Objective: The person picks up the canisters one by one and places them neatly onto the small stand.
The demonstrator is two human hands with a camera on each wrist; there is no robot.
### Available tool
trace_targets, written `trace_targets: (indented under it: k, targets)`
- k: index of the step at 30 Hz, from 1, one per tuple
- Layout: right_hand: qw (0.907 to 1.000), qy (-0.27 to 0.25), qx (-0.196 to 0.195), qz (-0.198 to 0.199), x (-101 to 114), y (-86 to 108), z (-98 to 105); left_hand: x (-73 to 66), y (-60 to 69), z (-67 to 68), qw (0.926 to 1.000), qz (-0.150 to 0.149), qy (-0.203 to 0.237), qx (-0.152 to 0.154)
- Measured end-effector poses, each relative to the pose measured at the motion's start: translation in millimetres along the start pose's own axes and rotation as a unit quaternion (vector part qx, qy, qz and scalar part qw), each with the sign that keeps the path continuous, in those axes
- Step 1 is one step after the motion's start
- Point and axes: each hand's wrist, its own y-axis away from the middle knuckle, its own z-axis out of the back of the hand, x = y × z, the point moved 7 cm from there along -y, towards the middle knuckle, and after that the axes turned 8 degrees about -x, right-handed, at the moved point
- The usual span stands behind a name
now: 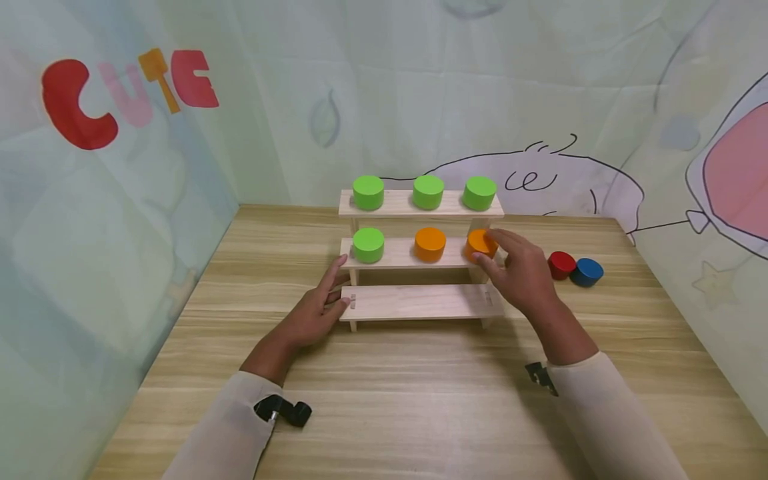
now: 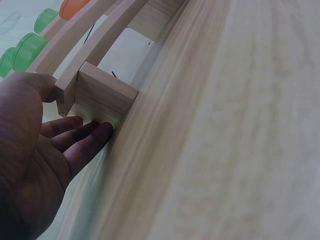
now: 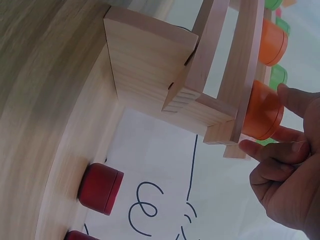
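A three-tier wooden shelf (image 1: 420, 302) stands on the table. Three green cylinders (image 1: 428, 193) line its top tier. On the middle tier sit a green cylinder (image 1: 368, 245) at the left, an orange cylinder (image 1: 430, 245) in the centre and a second orange cylinder (image 3: 263, 111) at the right end. My right hand (image 1: 521, 273) pinches that right-end cylinder between thumb and fingers. At the shelf's left end, my left hand (image 1: 315, 310) touches the wood with extended fingers, the thumb at the lowest tier's edge (image 2: 62, 97).
Right of the shelf, a red cylinder (image 1: 561, 265) and a blue cylinder (image 1: 586, 272) sit side by side on the wood-grain table (image 1: 408, 400). Printed cloth walls (image 1: 288, 120) enclose the table at the back and both sides.
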Motion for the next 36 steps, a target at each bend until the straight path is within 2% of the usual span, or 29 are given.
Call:
trace_targets:
  k: [7, 11, 16, 20, 25, 30, 36]
  targets:
    - [1.0, -0.002, -0.004, -0.002, -4, -0.3, 6, 1.5, 0.6, -0.4, 1.0, 0.001, -0.002, 0.001]
    - [0.9998, -0.005, -0.02, 0.002, -6, -0.3, 11, 3.1, 0.3, -0.4, 1.0, 0.0, -0.006, -0.002]
    - [0.9966, -0.015, -0.079, 0.018, -10, 0.9, 26, 4.5, -0.3, -0.1, 1.0, -0.002, -0.007, -0.003]
    - [0.9891, -0.036, -0.141, 0.021, -20, 0.9, 40, 2.9, -0.4, 0.2, 1.0, -0.006, -0.003, -0.002]
    - [0.9779, -0.078, -0.194, -0.004, -39, -0.8, 49, 0.4, 0.1, 0.5, 1.0, -0.01, 0.0, 0.0]
    - [0.9768, -0.081, -0.193, -0.045, -54, -2.7, 50, 1.2, 0.3, -0.6, 1.0, -0.009, -0.002, 0.0]
    - [0.9819, -0.056, -0.164, -0.076, -65, -6.9, 47, 3.0, -0.5, -0.9, 1.0, -0.008, -0.004, 0.0]
